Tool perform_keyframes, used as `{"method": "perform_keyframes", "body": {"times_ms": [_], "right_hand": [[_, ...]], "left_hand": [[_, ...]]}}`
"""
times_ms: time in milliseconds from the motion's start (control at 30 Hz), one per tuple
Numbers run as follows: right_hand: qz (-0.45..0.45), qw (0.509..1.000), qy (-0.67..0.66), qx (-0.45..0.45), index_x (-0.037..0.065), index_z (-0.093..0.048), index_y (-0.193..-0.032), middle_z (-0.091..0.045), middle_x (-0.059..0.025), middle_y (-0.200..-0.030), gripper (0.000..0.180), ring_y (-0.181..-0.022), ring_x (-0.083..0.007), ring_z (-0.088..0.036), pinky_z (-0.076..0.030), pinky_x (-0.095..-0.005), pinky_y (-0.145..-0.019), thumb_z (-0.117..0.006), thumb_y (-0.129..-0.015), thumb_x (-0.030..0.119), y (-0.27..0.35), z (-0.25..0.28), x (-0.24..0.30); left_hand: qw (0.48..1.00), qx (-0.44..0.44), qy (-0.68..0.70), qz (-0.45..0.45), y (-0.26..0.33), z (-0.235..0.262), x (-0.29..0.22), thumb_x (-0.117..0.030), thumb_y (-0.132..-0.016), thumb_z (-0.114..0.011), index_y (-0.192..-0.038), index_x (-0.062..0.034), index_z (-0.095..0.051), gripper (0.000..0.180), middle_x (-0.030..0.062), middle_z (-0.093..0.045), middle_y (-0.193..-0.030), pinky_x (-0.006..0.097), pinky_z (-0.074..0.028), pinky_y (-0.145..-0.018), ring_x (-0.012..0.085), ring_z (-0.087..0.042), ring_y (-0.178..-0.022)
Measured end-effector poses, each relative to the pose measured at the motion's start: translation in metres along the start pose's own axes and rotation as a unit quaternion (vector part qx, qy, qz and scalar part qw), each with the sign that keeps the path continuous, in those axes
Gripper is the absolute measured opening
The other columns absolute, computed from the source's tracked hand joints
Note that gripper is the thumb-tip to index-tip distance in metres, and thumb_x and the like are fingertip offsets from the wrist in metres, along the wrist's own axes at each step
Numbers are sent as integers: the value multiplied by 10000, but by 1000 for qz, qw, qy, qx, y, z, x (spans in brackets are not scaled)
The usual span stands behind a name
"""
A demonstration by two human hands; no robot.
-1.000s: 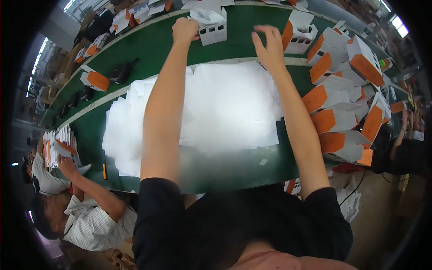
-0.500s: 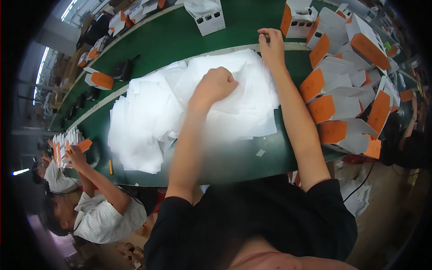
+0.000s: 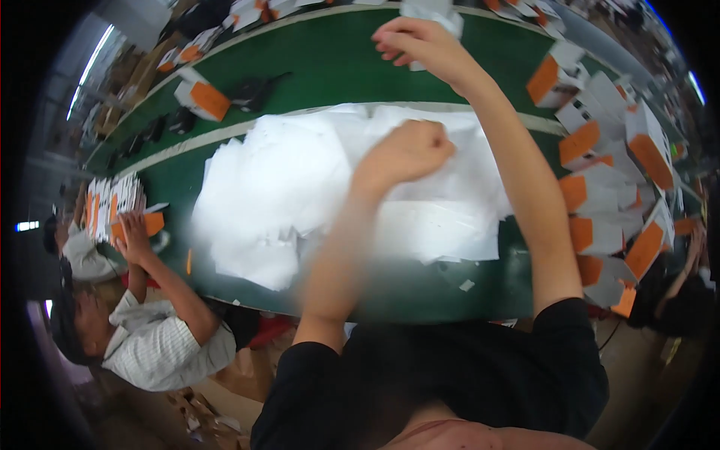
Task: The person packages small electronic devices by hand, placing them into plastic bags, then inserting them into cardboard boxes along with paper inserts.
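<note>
We see a broad heap of white sheets [image 3: 300,187] spread across the near half of the green worktable [image 3: 330,64], reaching from the middle of the view toward its near edge. Our left hand [image 3: 409,150] sits over the heap's upper middle, curled into a loose fist that seems to pinch a bit of the white material, though we cannot tell for sure what it has caught. Our right hand [image 3: 416,45] is stretched out over the far part of the table, fingers bent around a small white piece [image 3: 435,15] at the top of the view. To the right lies a pile of orange-and-white boxes [image 3: 607,187]. One more such box [image 3: 202,97] stands at the far left of the table. At lower left, another person in a striped shirt [image 3: 161,345] rests a hand [image 3: 135,232] on a stack of orange-and-white cards [image 3: 112,206].
</note>
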State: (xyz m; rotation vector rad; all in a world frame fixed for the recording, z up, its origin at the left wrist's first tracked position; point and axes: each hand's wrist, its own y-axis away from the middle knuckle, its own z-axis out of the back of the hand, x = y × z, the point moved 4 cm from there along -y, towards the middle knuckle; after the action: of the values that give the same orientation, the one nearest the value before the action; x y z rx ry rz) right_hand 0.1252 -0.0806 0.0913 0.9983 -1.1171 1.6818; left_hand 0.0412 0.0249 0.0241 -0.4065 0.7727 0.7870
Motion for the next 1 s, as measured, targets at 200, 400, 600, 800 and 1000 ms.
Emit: {"method": "perform_keyframes", "body": {"times_ms": [200,400,600,800,1000], "right_hand": [[24,946,287,149,51,-681,-1182,-710,-135,-1126,464,-1031,-248,-687,-545,-339,-896,-653,-938,445,-165,-123,-56],[-27,931,352,89,-9,-470,-1456,-637,-270,-1297,995,-1232,-382,-614,-477,-421,-1058,-692,-784,691,-215,-221,-109],[-85,900,334,267,-7,-716,-1179,-664,-208,-1289,837,-1134,-358,-664,-537,-431,-920,-850,-645,624,-206,-220,-83],[-28,876,429,221,4,-600,-1271,-652,-171,-1305,736,-1221,-365,-617,-468,-512,-990,-884,-688,352,-143,-211,-36],[122,867,452,169,83,-664,-1226,-650,-158,-1291,638,-1158,-362,-651,-519,-466,-899,-833,-735,452,-84,-124,27]], "left_hand": [[997,-9,-68,-43,-10,-79,-5,-330,-867,-576,-1017,-14,-724,380,206,-731,-1013,515,-553,-837,434,-683,-961],[957,-217,-62,-185,9,-110,9,-226,-928,-560,-1174,-89,-658,298,150,-640,-1236,481,-467,-981,352,-585,-1145],[967,69,-243,-28,10,-53,-8,-240,-904,-597,-1134,-32,-678,320,179,-631,-1296,479,-468,-975,351,-594,-1159],[988,-59,-82,-119,12,-40,3,-229,-918,-644,-1275,-64,-610,395,194,-592,-1350,441,-417,-1064,346,-540,-1256],[997,-12,-41,-66,0,-31,19,-196,-927,-642,-1236,-65,-646,336,199,-672,-1204,425,-483,-993,369,-626,-1126]]}}
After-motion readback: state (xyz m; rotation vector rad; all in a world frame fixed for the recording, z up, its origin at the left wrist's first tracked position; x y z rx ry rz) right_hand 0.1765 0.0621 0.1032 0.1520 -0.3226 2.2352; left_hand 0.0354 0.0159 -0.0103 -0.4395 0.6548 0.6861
